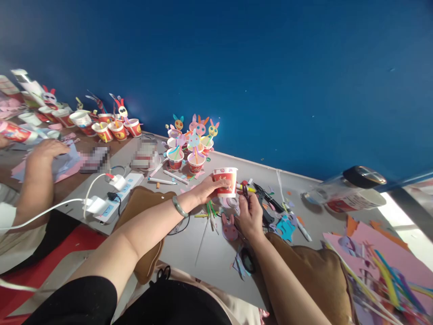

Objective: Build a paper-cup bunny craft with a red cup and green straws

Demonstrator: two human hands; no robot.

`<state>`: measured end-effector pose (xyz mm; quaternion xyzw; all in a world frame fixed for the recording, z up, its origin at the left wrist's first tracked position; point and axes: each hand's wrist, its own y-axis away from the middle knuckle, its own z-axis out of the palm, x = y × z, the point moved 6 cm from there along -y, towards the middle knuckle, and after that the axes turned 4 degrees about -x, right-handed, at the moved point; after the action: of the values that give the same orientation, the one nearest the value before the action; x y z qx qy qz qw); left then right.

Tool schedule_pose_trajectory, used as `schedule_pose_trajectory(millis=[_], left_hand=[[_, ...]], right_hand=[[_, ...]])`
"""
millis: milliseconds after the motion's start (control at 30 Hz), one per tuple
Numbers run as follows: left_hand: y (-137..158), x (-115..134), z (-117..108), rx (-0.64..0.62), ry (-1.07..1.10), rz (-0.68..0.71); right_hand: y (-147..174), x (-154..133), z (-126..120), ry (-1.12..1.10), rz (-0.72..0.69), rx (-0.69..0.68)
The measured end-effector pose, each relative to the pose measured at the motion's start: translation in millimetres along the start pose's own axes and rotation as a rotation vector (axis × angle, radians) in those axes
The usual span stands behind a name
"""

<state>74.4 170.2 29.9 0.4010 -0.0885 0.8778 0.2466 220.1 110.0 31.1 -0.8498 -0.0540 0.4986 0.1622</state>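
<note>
My left hand (pixel 204 190), a bangle at its wrist, is closed around a red and white paper cup (pixel 225 184) held upright above the table. Just right of the cup, my right hand (pixel 251 214) grips a small dark slender tool (pixel 245 191); its exact kind is hard to make out. A pink paper bunny head (pixel 230 228) lies below the cup, beside green and white straws (pixel 211 214). Farther back stand several paper cups (pixel 196 161) with colourful bunny heads on straws. Dark-handled scissors (pixel 248 260) lie partly beside my right wrist.
A power strip (pixel 118 198) with cables lies left. Brown cushions (pixel 309 271) flank my arms. A clear bottle (pixel 341 187) with a dark lid stands right, near pink paper sheets (pixel 389 241). Another person's hand (pixel 50 149) rests on paper at far left. A blue wall (pixel 253 81) bounds the table.
</note>
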Motion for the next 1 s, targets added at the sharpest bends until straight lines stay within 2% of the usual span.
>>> schedule_pose_trajectory(millis=[100,400,533,633,733,833,900,1000], left_hand=[[2,1,5,-0.060,-0.053,-0.004],[8,-5,12,-0.058,-0.096,-0.053],[13,-9,17,-0.106,-0.084,-0.086],[16,-8,19,-0.171,-0.059,-0.091],[20,-2,23,-0.250,-0.107,-0.062],[24,4,27,-0.292,-0.198,-0.047],[25,9,28,-0.274,-0.264,-0.005],[25,20,27,-0.197,-0.409,0.146]], right_hand=[[4,2,-4,-0.027,0.025,0.035],[8,-7,-1,-0.125,0.060,0.043],[12,-11,-1,-0.129,0.013,0.056],[16,-15,-6,-0.106,-0.070,0.118],[21,-20,-12,-0.092,-0.160,0.181],[23,-24,-16,-0.078,-0.181,0.236],[24,-26,-18,-0.050,-0.175,0.258],[24,-28,-18,0.008,-0.177,0.251]])
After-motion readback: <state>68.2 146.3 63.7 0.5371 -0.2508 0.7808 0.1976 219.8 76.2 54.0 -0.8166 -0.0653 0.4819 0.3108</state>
